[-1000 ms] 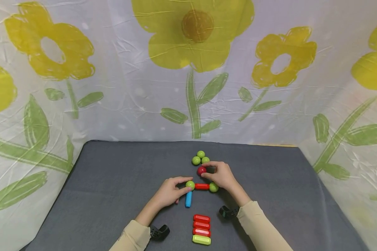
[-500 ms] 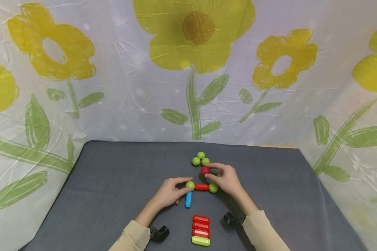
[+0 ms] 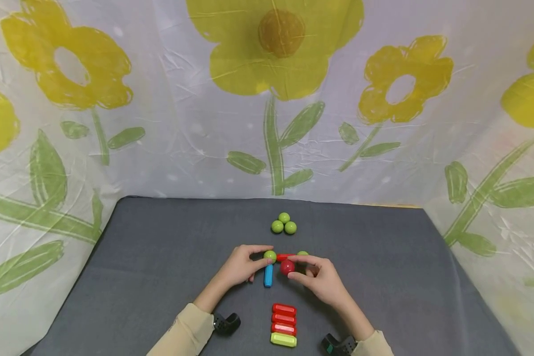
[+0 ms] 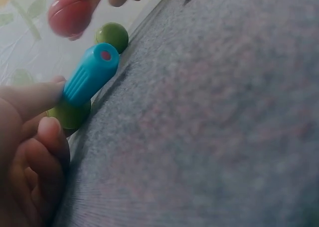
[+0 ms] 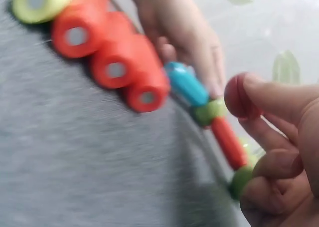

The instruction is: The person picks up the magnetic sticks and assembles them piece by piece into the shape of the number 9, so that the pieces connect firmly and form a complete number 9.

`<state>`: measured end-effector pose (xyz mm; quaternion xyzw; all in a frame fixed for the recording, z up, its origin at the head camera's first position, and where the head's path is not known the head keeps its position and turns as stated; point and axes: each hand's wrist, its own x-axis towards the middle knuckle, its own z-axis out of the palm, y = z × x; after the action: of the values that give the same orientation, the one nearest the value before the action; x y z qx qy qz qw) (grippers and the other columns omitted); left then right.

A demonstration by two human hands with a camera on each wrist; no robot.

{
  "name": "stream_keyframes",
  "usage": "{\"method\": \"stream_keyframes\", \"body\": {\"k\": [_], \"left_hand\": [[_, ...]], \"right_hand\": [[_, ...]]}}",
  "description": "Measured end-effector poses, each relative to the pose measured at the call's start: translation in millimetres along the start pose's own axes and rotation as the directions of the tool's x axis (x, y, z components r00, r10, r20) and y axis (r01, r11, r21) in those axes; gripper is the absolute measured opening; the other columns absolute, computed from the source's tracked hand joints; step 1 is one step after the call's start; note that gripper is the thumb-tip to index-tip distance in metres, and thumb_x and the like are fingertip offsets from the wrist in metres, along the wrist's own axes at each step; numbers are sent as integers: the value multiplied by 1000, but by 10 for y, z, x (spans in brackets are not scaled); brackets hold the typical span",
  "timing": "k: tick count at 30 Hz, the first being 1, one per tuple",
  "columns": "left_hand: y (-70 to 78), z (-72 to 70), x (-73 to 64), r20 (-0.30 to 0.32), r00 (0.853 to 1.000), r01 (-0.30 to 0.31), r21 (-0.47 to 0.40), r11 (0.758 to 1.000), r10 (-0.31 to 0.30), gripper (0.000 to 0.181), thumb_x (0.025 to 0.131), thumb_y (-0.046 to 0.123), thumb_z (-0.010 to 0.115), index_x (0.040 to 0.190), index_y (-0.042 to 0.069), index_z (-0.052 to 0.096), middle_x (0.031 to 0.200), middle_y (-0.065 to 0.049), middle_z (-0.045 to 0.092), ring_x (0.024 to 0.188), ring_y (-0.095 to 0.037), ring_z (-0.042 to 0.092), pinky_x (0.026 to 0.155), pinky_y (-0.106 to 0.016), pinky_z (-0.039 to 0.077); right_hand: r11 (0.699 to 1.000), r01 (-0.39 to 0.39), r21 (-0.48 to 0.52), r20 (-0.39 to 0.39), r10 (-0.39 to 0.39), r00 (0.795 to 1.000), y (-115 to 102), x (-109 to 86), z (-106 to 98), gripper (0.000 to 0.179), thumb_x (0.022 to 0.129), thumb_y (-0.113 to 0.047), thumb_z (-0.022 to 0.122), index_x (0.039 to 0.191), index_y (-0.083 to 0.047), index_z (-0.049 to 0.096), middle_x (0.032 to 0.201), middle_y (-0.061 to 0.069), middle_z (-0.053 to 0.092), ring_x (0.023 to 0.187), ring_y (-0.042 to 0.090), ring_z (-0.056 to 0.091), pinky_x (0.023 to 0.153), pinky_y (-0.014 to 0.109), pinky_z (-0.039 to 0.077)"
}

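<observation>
Cloth [image 3: 178, 148] with large yellow flowers and green leaves hangs behind and beside a table [image 3: 182, 237] covered in dark grey. Two forearms in beige sleeves [image 3: 189, 324] extend over its near part. The left hand [image 3: 239, 267] lies left of centre, the right hand [image 3: 326, 281] opposite it, and each wrist wears a black device [image 3: 227, 324]. Nearest the person, three red rods [image 3: 284, 319] lie side by side, with a lime-yellow rod [image 3: 283, 339] next to the closest one. Farther off, between the hands, a blue rod [image 3: 268, 276] points toward the person and a crosswise red rod [image 3: 285, 257] runs rightward; both meet at a green ball [image 3: 270, 256], which the left hand grips between thumb and index finger. A second ball [image 3: 302, 253], also green and partly hidden by the right hand, sits at the crosswise red rod's other end. Beyond these, three loose green balls [image 3: 277, 226] form a tight cluster, one behind two. The right thumb and index finger pinch a red ball [image 3: 287, 267], raised off the table on the near side of the crosswise red rod, while that hand's other fingers curl inward.
</observation>
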<state>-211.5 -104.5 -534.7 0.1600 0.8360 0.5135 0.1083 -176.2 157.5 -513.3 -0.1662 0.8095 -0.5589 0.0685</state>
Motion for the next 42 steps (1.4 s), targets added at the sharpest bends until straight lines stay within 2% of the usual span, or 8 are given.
{"method": "stream_keyframes", "body": {"k": [4,7,11,14,19,27,36,42], "left_hand": [[-16,-3,18,-13,1000,18,-9,1000,-18,41,101,31,76,139,15,72,49,6,52,38,-7,49,40,-24,41],[-22,0,27,-17,999,37,-20,999,-37,41,100,32,77,138,17,73,52,2,55,38,-8,49,41,-24,41],[-15,-4,49,-30,999,36,-38,999,-37,39,99,31,78,135,17,74,89,-4,74,39,-10,51,41,-26,44],[-2,-16,69,-42,998,34,-57,998,-36,38,99,31,79,133,17,75,117,-5,75,40,-10,52,41,-26,44],[19,-34,75,-44,998,48,-78,996,-51,38,98,32,79,132,16,76,115,-6,76,41,-10,51,42,-26,43],[23,-11,62,-43,996,71,-82,994,-75,38,99,34,78,132,15,76,115,-7,75,41,-9,51,42,-25,41],[32,8,54,-67,995,68,-94,993,-74,39,98,35,79,131,14,76,116,-7,76,41,-9,51,42,-26,42],[27,21,53,-77,994,72,-92,993,-79,39,97,35,80,131,14,77,113,-5,76,41,-9,51,42,-25,41]], "right_hand": [[999,29,35,92,-32,995,87,-45,79,33,92,-16,85,124,-10,78,55,-7,38,45,1,29,43,20,25],[997,53,58,159,-62,985,131,-58,116,33,93,-15,85,125,-11,78,55,-4,38,45,1,28,43,21,26],[994,78,73,207,-91,974,161,-62,140,33,93,-16,85,125,-11,79,56,2,39,48,1,30,44,21,28],[993,94,67,218,-107,970,168,-61,146,33,93,-16,85,125,-12,79,59,2,43,50,1,33,46,20,30],[992,108,61,228,-119,966,166,-64,149,33,92,-17,86,124,-12,79,68,1,53,54,1,40,48,20,33],[992,109,62,207,-120,971,191,-77,172,32,91,-17,86,122,-12,80,77,1,60,57,0,43,51,18,35],[988,144,56,196,-152,969,188,-65,193,30,92,-19,86,121,-13,79,98,10,72,61,1,45,55,17,38],[988,149,49,197,-155,968,191,-60,205,29,91,-19,86,119,-14,79,87,6,66,58,0,43,54,17,38]]}}
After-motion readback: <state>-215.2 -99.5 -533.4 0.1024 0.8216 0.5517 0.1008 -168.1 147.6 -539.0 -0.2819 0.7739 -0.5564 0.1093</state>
